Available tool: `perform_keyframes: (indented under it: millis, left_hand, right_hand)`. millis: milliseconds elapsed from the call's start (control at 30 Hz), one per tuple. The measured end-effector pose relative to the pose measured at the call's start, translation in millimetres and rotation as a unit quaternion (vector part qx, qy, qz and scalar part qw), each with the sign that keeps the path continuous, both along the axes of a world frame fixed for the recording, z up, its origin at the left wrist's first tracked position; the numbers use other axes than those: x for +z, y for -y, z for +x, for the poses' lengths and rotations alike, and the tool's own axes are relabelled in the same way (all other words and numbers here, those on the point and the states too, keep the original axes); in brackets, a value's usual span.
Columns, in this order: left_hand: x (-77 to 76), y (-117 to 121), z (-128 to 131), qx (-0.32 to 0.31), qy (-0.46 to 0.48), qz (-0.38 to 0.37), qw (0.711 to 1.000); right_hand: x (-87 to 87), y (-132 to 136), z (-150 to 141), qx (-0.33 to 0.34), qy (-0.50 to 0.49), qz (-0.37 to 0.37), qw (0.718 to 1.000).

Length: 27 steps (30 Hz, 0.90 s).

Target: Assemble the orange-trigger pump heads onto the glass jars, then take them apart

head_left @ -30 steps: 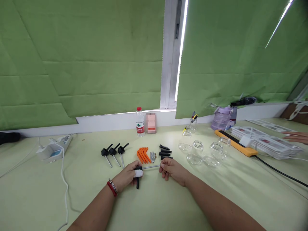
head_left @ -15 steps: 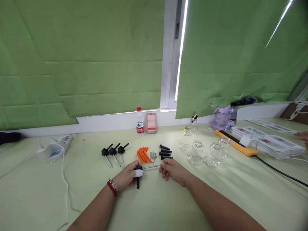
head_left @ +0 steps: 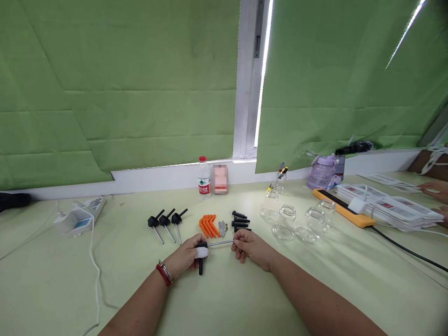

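My left hand (head_left: 192, 252), with a white wrap on its thumb, grips the black head of a part with a metal rod (head_left: 220, 242). A black handle hangs below the fingers. My right hand (head_left: 250, 249) pinches the rod's far end; the fingertips hide its tip. Left of my hands lie three similar black-headed parts with metal rods (head_left: 169, 221). Beyond them sit several orange angled pieces (head_left: 209, 226), small metal pins (head_left: 221, 228) with tiny brass-coloured bits, and several black ribbed pieces (head_left: 241, 220), partly behind my right hand.
Clear jars (head_left: 287, 217) and lids stand to the right. Behind are a water bottle (head_left: 204, 182), a pink box (head_left: 220, 179) and a purple jug (head_left: 321, 172). An orange power strip (head_left: 345, 209) lies before stacked printed sheets (head_left: 392, 205). Another person's hands (head_left: 436, 191) show at far right.
My hands and the rod part stay nearly still. At far right, the other person's hands have come further into view over the sheets.
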State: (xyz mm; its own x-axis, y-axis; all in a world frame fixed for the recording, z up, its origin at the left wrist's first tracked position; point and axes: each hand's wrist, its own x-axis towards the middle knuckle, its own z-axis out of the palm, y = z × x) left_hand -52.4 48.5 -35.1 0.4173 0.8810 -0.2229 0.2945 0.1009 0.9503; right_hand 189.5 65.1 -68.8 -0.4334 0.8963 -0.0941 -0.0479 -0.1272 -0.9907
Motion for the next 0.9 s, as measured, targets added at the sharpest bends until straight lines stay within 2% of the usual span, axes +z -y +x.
perform_keyframes:
  millis: [900]
  left_hand:
    - [1.4,-0.6,0.6,-0.004,-0.002,0.003,1.0]
  right_hand:
    - [-1.3,-1.3,-0.4,-0.002,0.013,-0.001,1.0]
